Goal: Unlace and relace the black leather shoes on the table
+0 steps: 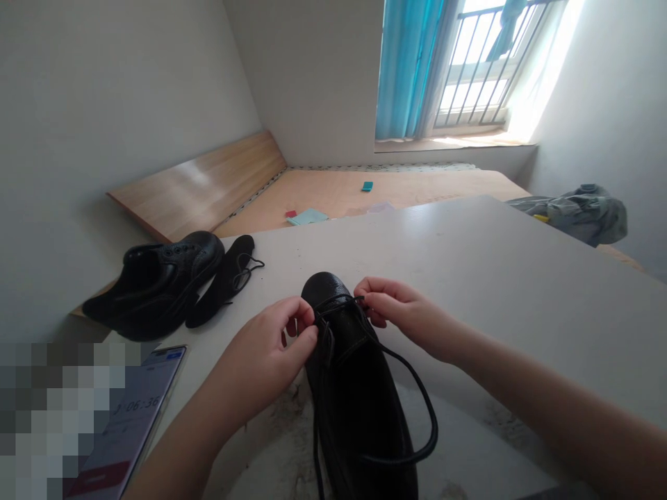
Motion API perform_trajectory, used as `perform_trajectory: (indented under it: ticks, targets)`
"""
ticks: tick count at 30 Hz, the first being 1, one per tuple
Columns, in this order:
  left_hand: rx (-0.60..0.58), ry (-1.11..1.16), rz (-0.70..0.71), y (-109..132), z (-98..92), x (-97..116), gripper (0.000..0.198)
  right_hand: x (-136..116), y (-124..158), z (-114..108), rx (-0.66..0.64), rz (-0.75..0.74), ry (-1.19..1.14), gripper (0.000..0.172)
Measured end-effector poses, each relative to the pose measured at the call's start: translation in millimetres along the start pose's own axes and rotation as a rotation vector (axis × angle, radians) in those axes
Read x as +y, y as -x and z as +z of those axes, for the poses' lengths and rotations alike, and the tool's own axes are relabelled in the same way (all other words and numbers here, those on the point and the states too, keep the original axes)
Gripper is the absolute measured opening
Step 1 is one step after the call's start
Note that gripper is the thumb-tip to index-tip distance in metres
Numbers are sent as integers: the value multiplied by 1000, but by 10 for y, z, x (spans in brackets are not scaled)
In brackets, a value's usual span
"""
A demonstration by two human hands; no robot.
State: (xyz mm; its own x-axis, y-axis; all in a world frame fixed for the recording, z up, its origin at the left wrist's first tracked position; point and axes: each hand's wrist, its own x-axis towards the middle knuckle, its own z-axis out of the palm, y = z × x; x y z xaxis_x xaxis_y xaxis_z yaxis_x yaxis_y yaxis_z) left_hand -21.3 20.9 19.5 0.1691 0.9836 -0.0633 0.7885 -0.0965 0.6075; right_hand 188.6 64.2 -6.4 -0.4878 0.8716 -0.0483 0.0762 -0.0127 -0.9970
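A black leather shoe (354,389) lies on the white table (495,278) right in front of me, toe pointing away. My left hand (271,351) pinches the black shoelace (411,389) at the shoe's left eyelets. My right hand (396,309) pinches the lace at the right eyelets, near the toe. One lace end loops out to the right of the shoe and back under it. Another end hangs down the left side.
A second black shoe (156,285) lies on its side at the table's left, with a black insole (224,278) beside it. A phone (130,417) showing a timer lies at the lower left. Beyond the table: a bare wooden bed frame (365,191), a bundle of cloth (578,208), a window.
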Motion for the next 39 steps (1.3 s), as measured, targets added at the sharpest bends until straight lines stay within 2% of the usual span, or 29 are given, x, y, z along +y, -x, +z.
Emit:
perform_trajectory:
  ticks: [4,6,8,11,16,18,19,21,23,26,27,29,31,35,37,39]
  targets:
    - [-39,122,14,-18,34,-30,24,-37,2,-6,-77,118,-480,11]
    - [-21,131,37,-26,74,-37,24,-59,-4,-43,-108,147,-585,13]
    - [12,134,69,-27,112,-32,24,-87,-11,-100,-145,134,-555,22]
    - [79,162,124,-19,145,-4,23,-134,-13,-207,-102,32,-202,31]
    - [128,284,98,3,153,27,24,-118,-4,-315,141,-189,768,14]
    - [121,299,87,4,160,19,24,-83,-14,-315,271,-246,952,15]
    - [120,302,86,3,165,12,24,-69,-24,-311,336,-261,964,16]
    - [119,314,79,-2,176,-4,24,-59,-52,-307,426,-235,778,15]
    - [115,329,72,-7,185,-16,24,-71,-84,-318,415,-124,352,11]
    - [71,366,46,-10,191,-14,23,-103,-125,-352,331,103,-329,5]
    - [60,386,36,-11,191,-7,23,-110,-135,-363,329,144,-471,4]
    - [63,447,26,-18,188,9,21,-116,-149,-379,341,170,-626,13]
    - [83,533,26,-29,183,21,16,-118,-154,-389,286,161,-642,28]
    - [91,805,8,-35,169,1,7,-132,-142,-402,88,162,-415,47]
    - [89,967,8,-24,162,-20,11,-129,-128,-406,79,130,-256,54]
    - [97,1080,12,-9,155,-33,18,-111,-106,-409,126,51,12,61]
